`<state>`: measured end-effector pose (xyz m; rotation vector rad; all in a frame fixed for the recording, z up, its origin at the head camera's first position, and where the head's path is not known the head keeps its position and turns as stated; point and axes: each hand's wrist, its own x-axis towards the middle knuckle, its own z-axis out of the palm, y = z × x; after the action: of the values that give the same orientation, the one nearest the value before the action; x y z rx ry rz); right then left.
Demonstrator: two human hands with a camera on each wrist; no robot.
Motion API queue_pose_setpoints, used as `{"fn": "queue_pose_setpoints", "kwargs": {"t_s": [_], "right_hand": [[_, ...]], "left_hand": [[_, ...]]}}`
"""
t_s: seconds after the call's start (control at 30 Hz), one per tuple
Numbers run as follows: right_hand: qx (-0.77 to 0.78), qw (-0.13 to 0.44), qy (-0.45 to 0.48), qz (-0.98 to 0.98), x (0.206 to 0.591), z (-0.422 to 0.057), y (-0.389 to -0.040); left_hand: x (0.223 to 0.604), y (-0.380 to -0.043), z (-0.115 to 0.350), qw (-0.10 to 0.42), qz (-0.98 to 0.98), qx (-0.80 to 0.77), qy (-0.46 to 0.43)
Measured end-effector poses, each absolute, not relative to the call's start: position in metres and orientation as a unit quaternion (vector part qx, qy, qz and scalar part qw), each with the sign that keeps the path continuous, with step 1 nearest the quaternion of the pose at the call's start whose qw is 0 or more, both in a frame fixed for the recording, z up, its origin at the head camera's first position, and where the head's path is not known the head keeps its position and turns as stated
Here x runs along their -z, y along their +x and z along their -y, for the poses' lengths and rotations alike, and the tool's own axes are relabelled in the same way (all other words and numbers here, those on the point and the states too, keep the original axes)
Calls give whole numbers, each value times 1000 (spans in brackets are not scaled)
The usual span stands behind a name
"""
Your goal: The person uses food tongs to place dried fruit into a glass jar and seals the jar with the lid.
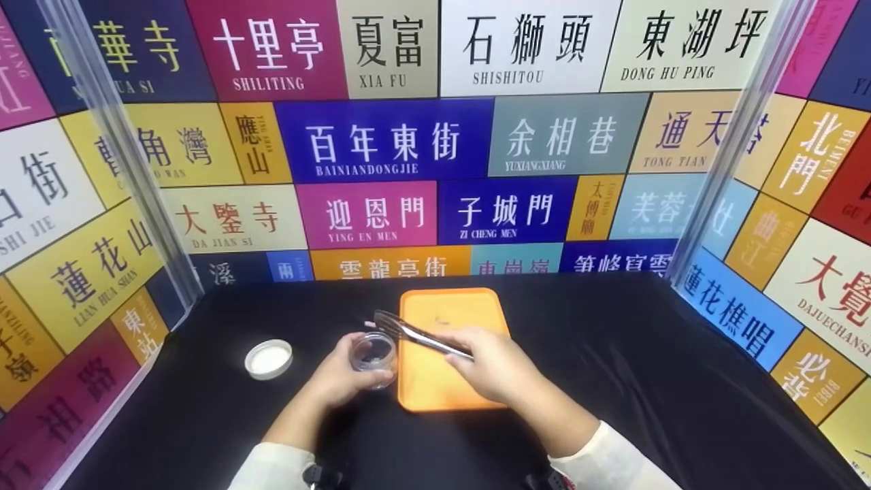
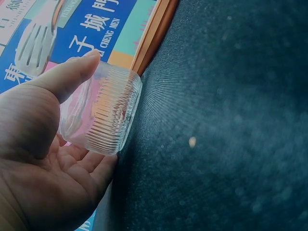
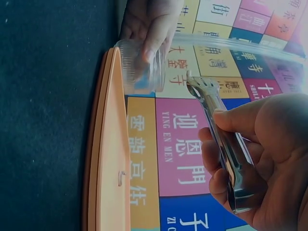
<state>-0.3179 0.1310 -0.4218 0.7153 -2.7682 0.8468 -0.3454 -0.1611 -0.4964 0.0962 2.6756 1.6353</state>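
My left hand (image 1: pixel 343 371) grips a clear ribbed plastic jar (image 2: pixel 113 108) round its side, its mouth uncovered. The jar stands beside the left edge of an orange tray (image 1: pixel 452 388). Metal serving tongs (image 3: pixel 226 139) are in my right hand (image 1: pixel 493 364), thumb on one side and fingers on the other. Their slotted tips hover just above the jar's rim. A small pale piece (image 1: pixel 369 324) shows at the tips, too small to identify. On the tray lies a small dark, curled piece (image 3: pixel 121 178). Inside the jar, the contents are hard to make out.
A white round lid (image 1: pixel 269 358) lies on the black cloth (image 1: pixel 224 422) left of the jar. One pale speck (image 2: pixel 192 142) is on the cloth. Behind the table stand walls of colourful place-name signs (image 1: pixel 384 139), with clear corner posts.
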Motion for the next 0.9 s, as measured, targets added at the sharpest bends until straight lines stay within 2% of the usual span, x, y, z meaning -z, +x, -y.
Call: {"fn": "queue_pose_setpoints", "kwargs": {"t_s": [0.9], "right_hand": [[-280, 64, 233, 929, 421, -124, -312]], "left_hand": [[498, -346, 160, 4, -845, -534, 35]]}}
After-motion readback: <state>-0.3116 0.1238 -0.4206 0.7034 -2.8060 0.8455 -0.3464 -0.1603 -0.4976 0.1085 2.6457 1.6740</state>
